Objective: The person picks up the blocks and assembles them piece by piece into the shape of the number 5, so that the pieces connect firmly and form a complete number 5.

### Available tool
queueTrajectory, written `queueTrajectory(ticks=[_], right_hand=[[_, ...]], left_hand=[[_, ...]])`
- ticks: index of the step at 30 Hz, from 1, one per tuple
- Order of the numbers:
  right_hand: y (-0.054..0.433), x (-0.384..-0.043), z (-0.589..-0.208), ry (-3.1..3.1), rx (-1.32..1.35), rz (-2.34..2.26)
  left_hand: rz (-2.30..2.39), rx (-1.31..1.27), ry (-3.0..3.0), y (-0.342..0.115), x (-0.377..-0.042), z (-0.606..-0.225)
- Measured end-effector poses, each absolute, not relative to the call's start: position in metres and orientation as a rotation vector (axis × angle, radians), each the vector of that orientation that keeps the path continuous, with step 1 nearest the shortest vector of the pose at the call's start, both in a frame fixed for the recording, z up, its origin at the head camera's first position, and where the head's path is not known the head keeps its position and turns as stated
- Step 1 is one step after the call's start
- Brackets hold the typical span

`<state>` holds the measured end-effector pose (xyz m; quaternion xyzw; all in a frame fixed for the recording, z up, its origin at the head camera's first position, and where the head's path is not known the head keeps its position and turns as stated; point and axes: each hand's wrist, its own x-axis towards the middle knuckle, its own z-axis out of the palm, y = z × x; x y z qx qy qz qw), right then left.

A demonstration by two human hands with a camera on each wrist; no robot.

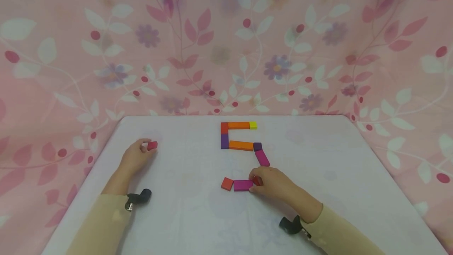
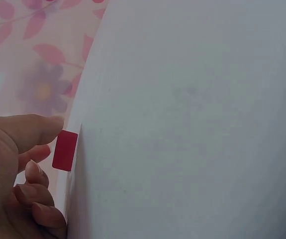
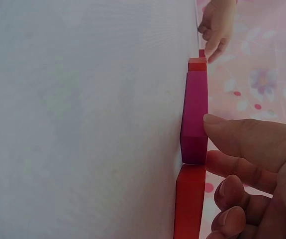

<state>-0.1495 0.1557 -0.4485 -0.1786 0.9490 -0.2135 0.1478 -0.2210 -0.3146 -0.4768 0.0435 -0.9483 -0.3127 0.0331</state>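
Observation:
On the left of the table, the left hand pinches a small red block between thumb and fingers. The left wrist view shows the thumb at that red block's corner. Near the front middle, the right hand holds the right end of a magenta block. Its thumb lies against the magenta block's side in the right wrist view. An orange-red square block stands at the magenta block's left end. A red block meets its right end, partly hidden under the right hand.
Farther back, a row bends round: a yellow block, an orange block, a red block, a purple block, another orange block, a dark purple cube and a slanted magenta block. A floral curtain hangs behind the white table.

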Motion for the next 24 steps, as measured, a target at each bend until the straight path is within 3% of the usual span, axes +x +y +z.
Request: queueTrajectory(ticks=[24], right_hand=[[0.1577, -0.1498, -0.4467, 2.735, -0.518, -0.621]], left_hand=[[-0.967, 0.122, -3.044, -0.3206, -0.2266, -0.4722]])
